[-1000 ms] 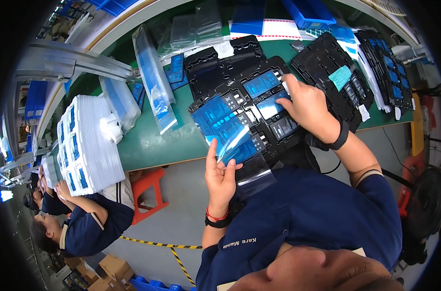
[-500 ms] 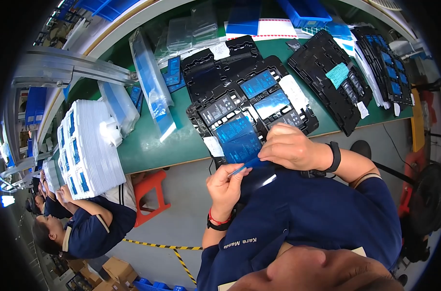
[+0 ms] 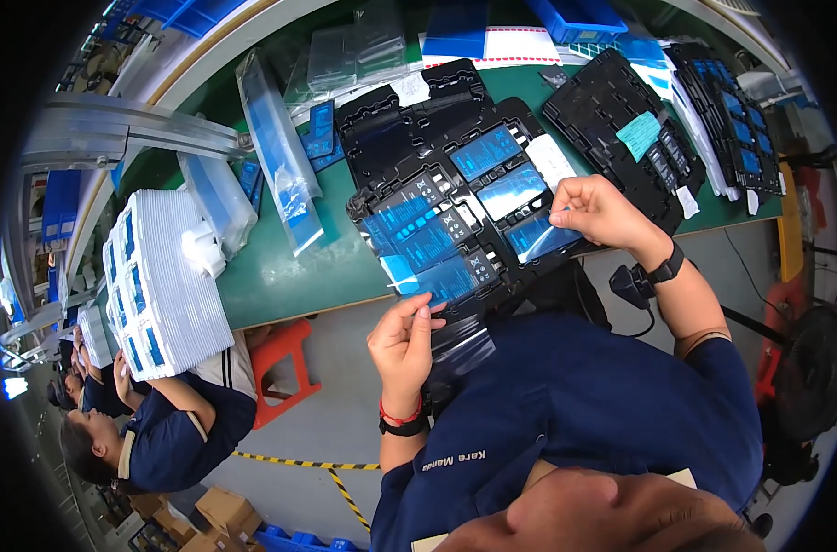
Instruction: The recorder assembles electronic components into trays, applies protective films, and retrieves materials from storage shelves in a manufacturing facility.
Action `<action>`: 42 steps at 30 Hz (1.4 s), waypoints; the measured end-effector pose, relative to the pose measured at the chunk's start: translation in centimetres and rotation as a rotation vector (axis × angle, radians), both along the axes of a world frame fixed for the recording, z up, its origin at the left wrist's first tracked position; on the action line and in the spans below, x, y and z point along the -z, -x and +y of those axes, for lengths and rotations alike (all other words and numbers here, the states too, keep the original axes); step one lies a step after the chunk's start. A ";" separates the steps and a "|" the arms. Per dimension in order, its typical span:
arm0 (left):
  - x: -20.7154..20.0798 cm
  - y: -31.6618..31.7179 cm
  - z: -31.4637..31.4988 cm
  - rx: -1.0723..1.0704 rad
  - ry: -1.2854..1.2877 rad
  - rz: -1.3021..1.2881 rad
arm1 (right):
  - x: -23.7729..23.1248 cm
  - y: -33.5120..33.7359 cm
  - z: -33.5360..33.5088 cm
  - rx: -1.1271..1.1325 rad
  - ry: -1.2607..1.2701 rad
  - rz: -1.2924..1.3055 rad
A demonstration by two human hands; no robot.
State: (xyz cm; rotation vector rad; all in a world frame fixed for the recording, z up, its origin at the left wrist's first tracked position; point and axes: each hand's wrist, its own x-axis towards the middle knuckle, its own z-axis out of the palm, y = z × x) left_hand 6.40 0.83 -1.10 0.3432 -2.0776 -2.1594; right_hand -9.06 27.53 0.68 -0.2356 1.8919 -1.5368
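Observation:
In front of me a black plastic tray holds several flat battery packs, some black and some covered with blue film. My right hand is closed in a pinch at a blue film piece over the nearest battery of the right column. My left hand has its thumb and forefinger pinched on a clear plastic film, which hangs glossy below the tray's near edge. A white paper slip lies on the tray's right side.
Behind stands another black tray. More black trays lie at the right. On the green table, long plastic sleeves lie left of the trays. A tall stack of white trays stands farther left, beside a co-worker.
My hands have moved apart: the right one away to the right over the tray, the left one slightly left. Blue film now lies over the right column's nearest battery; the clear film shows below the tray.

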 end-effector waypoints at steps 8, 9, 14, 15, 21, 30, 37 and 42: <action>1.5 0.0 0.5 -0.011 -0.077 -0.057 | 0.4 1.3 -0.2 -0.024 -0.028 -0.001; 1.7 0.0 0.5 -0.012 -0.080 -0.061 | 0.7 1.4 0.0 -0.009 -0.010 0.012; 1.3 0.3 0.5 0.003 -0.067 -0.077 | 1.3 1.4 0.0 -0.027 0.004 0.062; 1.3 0.3 0.5 0.000 -0.062 -0.074 | 1.2 1.5 -0.1 -0.047 -0.014 0.080; 1.3 0.3 0.7 -0.014 -0.078 -0.077 | 1.9 1.6 -0.1 -0.056 -0.033 0.075; 1.7 0.1 0.6 -0.008 -0.077 -0.091 | 1.9 1.6 -0.4 -0.061 -0.042 0.067; 1.7 0.2 0.6 -0.010 -0.075 -0.087 | 2.0 1.3 -0.6 -0.055 -0.118 0.132; 1.6 0.3 0.6 -0.014 -0.087 -0.095 | 0.9 0.5 -1.2 -0.073 -0.296 0.410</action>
